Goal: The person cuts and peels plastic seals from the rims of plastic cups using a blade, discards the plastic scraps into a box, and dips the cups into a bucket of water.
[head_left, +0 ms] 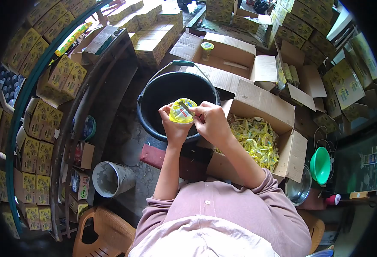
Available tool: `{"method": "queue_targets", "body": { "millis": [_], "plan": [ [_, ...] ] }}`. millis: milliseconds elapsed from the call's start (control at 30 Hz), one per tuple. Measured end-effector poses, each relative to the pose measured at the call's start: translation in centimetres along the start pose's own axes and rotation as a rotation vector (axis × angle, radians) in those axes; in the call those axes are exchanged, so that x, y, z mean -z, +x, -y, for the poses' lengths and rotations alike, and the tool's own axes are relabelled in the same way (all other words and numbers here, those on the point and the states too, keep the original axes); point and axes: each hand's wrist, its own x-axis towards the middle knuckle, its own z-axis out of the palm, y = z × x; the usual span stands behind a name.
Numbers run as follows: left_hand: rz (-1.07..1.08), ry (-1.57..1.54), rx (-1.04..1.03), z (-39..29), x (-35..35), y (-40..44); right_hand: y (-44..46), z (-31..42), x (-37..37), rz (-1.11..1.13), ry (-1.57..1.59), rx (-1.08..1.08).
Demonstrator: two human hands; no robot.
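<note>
A round, printed cup with a yellow rim (pixel 182 112) is held tilted, its top turned up, above the opening of a black bucket (pixel 154 91). It is supported from below and around its side by the left grip (pixel 174 129), whose fingers are closed on it. A narrow, dark flat tool (pixel 186 106) is pinched in the closed right grip (pixel 212 121) and laid across the cup's top; whether the surface is being cut cannot be told. Just to the right of the bucket, a heap of yellow strips (pixel 257 143) is contained in an open carton (pixel 265 103). Beyond the bucket, a yellow-topped cup (pixel 207 52) is seen upright in a second open box (pixel 235 45). A grey pail (pixel 127 180) is placed on the floor (pixel 130 128) to the left, and a green bowl (pixel 320 165) is seen at far right.
</note>
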Motion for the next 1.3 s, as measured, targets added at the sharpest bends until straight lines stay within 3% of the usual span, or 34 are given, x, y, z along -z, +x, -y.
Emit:
{"method": "queue_targets", "body": {
  "millis": [1300],
  "plan": [
    [0.042, 0.029, -0.049, 0.5, -0.1, -0.1, 0.1, 0.1, 0.1, 0.122, -0.153, 0.004]
  ]
}}
